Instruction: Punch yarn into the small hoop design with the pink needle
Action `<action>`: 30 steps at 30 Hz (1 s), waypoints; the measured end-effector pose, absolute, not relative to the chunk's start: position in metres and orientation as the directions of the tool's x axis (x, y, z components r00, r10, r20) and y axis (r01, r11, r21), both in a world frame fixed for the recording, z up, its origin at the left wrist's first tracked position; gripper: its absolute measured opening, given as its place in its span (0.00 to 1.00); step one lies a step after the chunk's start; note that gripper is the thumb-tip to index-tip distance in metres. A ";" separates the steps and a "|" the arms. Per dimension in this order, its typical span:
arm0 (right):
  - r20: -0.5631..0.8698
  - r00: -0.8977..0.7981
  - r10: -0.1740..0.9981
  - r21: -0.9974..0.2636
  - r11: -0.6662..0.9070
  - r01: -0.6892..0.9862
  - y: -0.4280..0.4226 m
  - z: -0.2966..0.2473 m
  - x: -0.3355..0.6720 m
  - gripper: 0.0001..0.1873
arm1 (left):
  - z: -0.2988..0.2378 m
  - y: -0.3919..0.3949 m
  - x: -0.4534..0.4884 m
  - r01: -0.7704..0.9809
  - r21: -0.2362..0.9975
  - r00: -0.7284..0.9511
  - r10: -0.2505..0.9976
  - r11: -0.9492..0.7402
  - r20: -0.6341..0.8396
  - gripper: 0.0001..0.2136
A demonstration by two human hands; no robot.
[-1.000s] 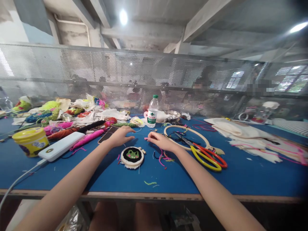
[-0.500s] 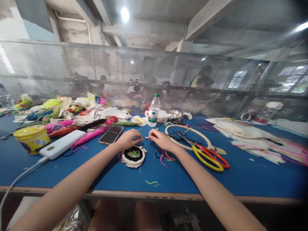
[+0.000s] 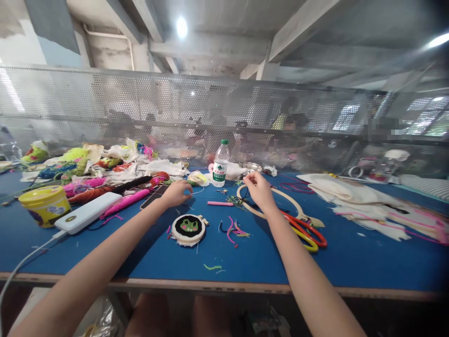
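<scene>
My left hand (image 3: pixel 177 193) rests on the blue table (image 3: pixel 259 257) with its fingers curled in, just past a small embroidery hoop (image 3: pixel 189 228) that holds a green frog on black. A dark phone (image 3: pixel 151 199) lies partly under that hand. My right hand (image 3: pixel 257 187) is lifted over the large wooden hoop (image 3: pixel 280 199), fingertips pinched together; what they hold is too small to see. A pink stick-like tool (image 3: pixel 220 203) lies on the table between my hands. Loose pink thread scraps (image 3: pixel 233 229) lie near the small hoop.
Yellow and red scissors (image 3: pixel 307 231) lie by my right forearm. A water bottle (image 3: pixel 220 164) stands behind. At left are a yarn pile (image 3: pixel 105 168), a white power bank (image 3: pixel 87 213) and a yellow tub (image 3: pixel 45 204). White cloth (image 3: pixel 354 192) lies right. People sit behind the mesh screen (image 3: pixel 175 107).
My right hand has let go of the pink tool, which now lies on the table, and moved up and right over the large hoop. My left hand drew back toward the phone.
</scene>
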State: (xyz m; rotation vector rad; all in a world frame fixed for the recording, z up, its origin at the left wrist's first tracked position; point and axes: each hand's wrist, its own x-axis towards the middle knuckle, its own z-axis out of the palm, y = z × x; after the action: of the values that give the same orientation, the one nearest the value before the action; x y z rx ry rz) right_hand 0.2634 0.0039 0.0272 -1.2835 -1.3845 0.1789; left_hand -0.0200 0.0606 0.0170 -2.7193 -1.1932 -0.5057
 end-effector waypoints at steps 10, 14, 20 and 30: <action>0.372 0.374 0.850 -0.928 0.350 0.126 0.013 0.020 0.267 0.15 | 0.016 0.100 0.051 0.804 0.004 0.590 0.799 -0.595 0.116 0.09; 0.298 0.392 0.870 -0.946 0.325 -0.002 0.012 0.021 0.273 0.13 | 0.008 0.109 0.053 0.814 0.026 0.579 0.814 -0.580 0.039 0.13; 0.231 0.392 0.891 -0.952 0.289 -0.097 0.011 0.022 0.272 0.10 | -0.002 0.099 0.059 0.815 0.002 0.574 0.810 -0.579 0.121 0.11; 0.204 0.409 0.889 -0.964 0.256 -0.075 0.015 0.017 0.279 0.07 | -0.005 0.076 0.067 0.786 -0.027 0.608 0.766 -0.617 0.207 0.08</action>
State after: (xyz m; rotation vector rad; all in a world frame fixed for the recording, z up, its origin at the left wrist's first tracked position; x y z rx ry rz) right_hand 0.2792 0.0153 0.0166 -1.1136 -0.9233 0.7998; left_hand 0.0667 0.0757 -0.0053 -2.7127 -1.3149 -0.2652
